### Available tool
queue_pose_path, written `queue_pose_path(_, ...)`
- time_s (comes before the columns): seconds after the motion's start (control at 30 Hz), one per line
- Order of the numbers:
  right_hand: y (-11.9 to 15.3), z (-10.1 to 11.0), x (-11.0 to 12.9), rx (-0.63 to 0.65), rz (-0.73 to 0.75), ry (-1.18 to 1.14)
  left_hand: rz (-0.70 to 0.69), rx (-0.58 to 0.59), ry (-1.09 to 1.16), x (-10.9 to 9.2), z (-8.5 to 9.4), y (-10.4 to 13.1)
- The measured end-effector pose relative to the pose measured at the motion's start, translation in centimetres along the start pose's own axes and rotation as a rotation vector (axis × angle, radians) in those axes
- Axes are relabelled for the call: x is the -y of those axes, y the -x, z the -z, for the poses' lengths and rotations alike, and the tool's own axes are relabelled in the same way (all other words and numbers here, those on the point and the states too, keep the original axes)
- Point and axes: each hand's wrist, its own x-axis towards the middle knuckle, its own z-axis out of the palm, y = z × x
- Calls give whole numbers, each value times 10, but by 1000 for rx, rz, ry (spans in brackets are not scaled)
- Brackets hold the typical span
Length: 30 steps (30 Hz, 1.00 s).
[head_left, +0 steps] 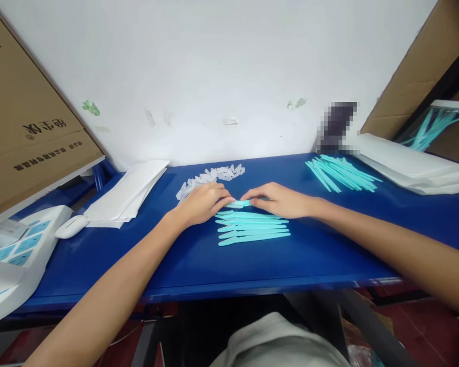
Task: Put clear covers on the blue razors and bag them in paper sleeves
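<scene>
My left hand [206, 202] pinches a small whitish cap at the left end of a turquoise stick [241, 204]. From the right, my right hand [276, 200] holds the same stick between thumb and fingers, covering part of it. Just below, several turquoise sticks [254, 237] lie side by side on the blue table [199, 265], their broader ends to the left. Behind my left hand is a curved pile of small translucent caps [210, 176]. A loose heap of turquoise sticks [342, 173] rests at the back right.
White sheets [126, 193] and a white power strip [30, 255] are on the left. More white sheets [413, 163] lie at the right. Cardboard boxes [30, 107] stand at both sides, and a white wall [229, 76] rises behind the table.
</scene>
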Motion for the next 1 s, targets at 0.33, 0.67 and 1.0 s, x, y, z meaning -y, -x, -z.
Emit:
queue_pose_path(0.33, 3, 5, -2, -44, 7, -116, -23, -107, 84, 3, 5, 4)
queue_pose_path(0.67, 3, 7, -15, -118, 84, 198, 97, -98, 193, -3, 4, -3)
queue_pose_path(1.0, 7, 14, -42, -241, -114, 614, 442, -142, -269, 55, 29, 32)
